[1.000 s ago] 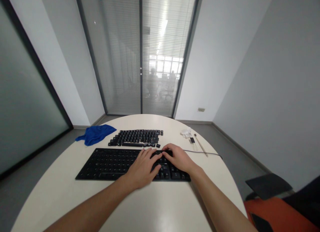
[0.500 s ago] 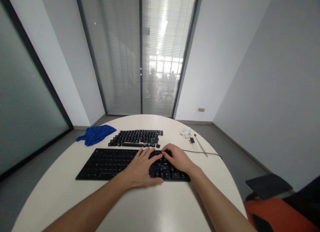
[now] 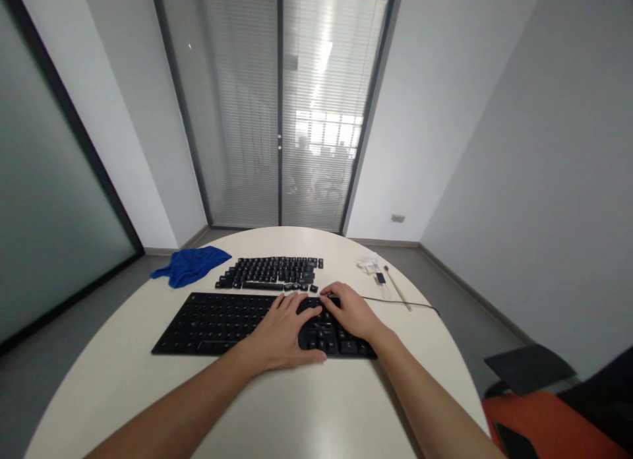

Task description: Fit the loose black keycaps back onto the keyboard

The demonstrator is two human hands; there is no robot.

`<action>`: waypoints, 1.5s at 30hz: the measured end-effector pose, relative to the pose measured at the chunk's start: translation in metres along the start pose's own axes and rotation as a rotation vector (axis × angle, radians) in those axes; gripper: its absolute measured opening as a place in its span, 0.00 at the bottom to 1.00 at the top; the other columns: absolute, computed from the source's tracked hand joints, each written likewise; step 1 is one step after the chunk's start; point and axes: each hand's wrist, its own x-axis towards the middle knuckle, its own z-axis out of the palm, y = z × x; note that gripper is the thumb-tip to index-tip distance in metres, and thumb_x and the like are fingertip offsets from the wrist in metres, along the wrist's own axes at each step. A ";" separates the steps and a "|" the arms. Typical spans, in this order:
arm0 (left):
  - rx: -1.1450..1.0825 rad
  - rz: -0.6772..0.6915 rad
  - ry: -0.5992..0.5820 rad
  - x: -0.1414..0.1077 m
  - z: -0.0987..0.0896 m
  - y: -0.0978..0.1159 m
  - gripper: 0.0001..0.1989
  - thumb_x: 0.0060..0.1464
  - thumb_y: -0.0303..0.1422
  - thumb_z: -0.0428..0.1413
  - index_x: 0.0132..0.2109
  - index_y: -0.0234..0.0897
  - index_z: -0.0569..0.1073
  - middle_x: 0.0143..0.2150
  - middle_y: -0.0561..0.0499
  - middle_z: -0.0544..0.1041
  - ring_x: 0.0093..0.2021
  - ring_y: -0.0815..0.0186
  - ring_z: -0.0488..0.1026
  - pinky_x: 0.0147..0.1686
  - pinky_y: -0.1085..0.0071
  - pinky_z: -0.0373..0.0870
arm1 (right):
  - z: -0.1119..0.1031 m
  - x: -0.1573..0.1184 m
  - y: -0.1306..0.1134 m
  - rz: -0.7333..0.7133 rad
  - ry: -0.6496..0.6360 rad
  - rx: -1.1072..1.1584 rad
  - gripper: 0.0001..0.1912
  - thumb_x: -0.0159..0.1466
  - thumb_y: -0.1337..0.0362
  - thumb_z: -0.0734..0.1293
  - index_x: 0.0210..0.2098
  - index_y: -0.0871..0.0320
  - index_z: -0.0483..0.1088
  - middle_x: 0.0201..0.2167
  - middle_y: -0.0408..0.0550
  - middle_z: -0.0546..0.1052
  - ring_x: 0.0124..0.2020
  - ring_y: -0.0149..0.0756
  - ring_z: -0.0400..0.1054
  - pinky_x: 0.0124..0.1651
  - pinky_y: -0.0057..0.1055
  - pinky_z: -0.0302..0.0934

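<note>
A black keyboard (image 3: 212, 320) lies on the round pale table (image 3: 297, 413); most of its left and middle part shows no keycaps, while caps sit at its right end. My left hand (image 3: 281, 334) rests across the keyboard right of its middle, fingers spread. At the keyboard's upper right, my right hand (image 3: 349, 310) is curled with thumb and index finger close together; whatever is between them is too small to make out. Loose black keycaps (image 3: 271, 270) lie in rows behind the keyboard.
A blue cloth (image 3: 192, 266) lies at the back left. At the back right are a crumpled white wrapper (image 3: 368, 264), a small black item (image 3: 380, 277), a thin brush (image 3: 397, 289) and the cable (image 3: 405, 303). An orange chair (image 3: 548, 423) stands at the right.
The view has shifted very slightly. Both hands keep nearly the same place and pose on the keyboard.
</note>
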 end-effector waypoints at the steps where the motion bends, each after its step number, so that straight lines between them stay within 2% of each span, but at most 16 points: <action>1: 0.002 0.000 0.001 0.000 0.000 0.000 0.41 0.47 0.60 0.61 0.63 0.45 0.67 0.68 0.40 0.62 0.68 0.44 0.57 0.67 0.43 0.49 | 0.001 0.001 0.001 0.011 0.012 -0.012 0.11 0.70 0.59 0.63 0.45 0.57 0.74 0.43 0.51 0.78 0.47 0.40 0.70 0.54 0.37 0.61; 6: 0.029 0.005 0.011 -0.001 0.004 0.001 0.41 0.49 0.58 0.60 0.65 0.43 0.65 0.67 0.39 0.62 0.67 0.44 0.57 0.67 0.43 0.47 | 0.003 0.005 0.007 0.102 0.046 -0.065 0.15 0.70 0.57 0.61 0.49 0.59 0.73 0.50 0.54 0.77 0.53 0.43 0.69 0.60 0.39 0.58; 11: 0.050 0.014 0.013 -0.002 0.005 0.002 0.41 0.51 0.57 0.59 0.66 0.42 0.62 0.67 0.39 0.62 0.68 0.43 0.56 0.67 0.43 0.45 | 0.007 0.014 0.018 0.192 0.011 -0.089 0.21 0.70 0.57 0.61 0.57 0.63 0.69 0.56 0.59 0.74 0.56 0.45 0.68 0.62 0.40 0.57; 17: 0.062 0.008 0.013 -0.002 0.003 0.004 0.42 0.51 0.58 0.58 0.66 0.40 0.62 0.67 0.37 0.62 0.67 0.42 0.57 0.67 0.43 0.46 | 0.008 0.036 0.029 0.271 -0.091 -0.245 0.30 0.69 0.59 0.61 0.67 0.65 0.56 0.58 0.61 0.72 0.58 0.44 0.67 0.61 0.37 0.57; 24: 0.063 0.009 0.016 -0.002 0.006 0.003 0.43 0.52 0.59 0.57 0.66 0.40 0.61 0.67 0.37 0.62 0.67 0.42 0.56 0.67 0.42 0.45 | 0.014 0.067 0.022 0.313 -0.119 -0.391 0.34 0.64 0.59 0.64 0.68 0.61 0.56 0.56 0.65 0.71 0.58 0.54 0.64 0.58 0.44 0.56; 28: 0.072 0.002 0.012 -0.002 0.007 0.003 0.43 0.52 0.60 0.56 0.66 0.39 0.61 0.67 0.36 0.62 0.67 0.42 0.57 0.67 0.42 0.45 | 0.021 0.077 0.019 0.345 -0.101 -0.454 0.32 0.64 0.58 0.65 0.66 0.56 0.60 0.55 0.62 0.71 0.57 0.53 0.65 0.56 0.43 0.58; 33: 0.084 -0.006 0.003 -0.002 0.004 0.005 0.44 0.52 0.60 0.56 0.67 0.37 0.61 0.67 0.35 0.62 0.67 0.41 0.56 0.67 0.42 0.46 | 0.022 0.077 0.017 0.368 -0.070 -0.502 0.22 0.66 0.62 0.62 0.59 0.56 0.66 0.52 0.61 0.73 0.55 0.50 0.66 0.53 0.40 0.60; 40: 0.073 0.004 0.006 -0.002 0.005 0.002 0.44 0.52 0.60 0.56 0.67 0.39 0.60 0.68 0.37 0.61 0.67 0.42 0.56 0.67 0.42 0.46 | 0.010 0.071 0.013 0.395 -0.110 -0.530 0.14 0.67 0.67 0.62 0.51 0.58 0.71 0.45 0.60 0.79 0.47 0.47 0.74 0.45 0.36 0.63; 45: 0.035 0.006 0.019 -0.002 0.002 0.003 0.36 0.58 0.55 0.53 0.65 0.38 0.61 0.67 0.39 0.63 0.67 0.46 0.57 0.68 0.45 0.47 | 0.000 0.058 0.011 0.392 -0.156 -0.537 0.11 0.66 0.67 0.63 0.47 0.60 0.73 0.43 0.62 0.80 0.45 0.48 0.76 0.42 0.35 0.64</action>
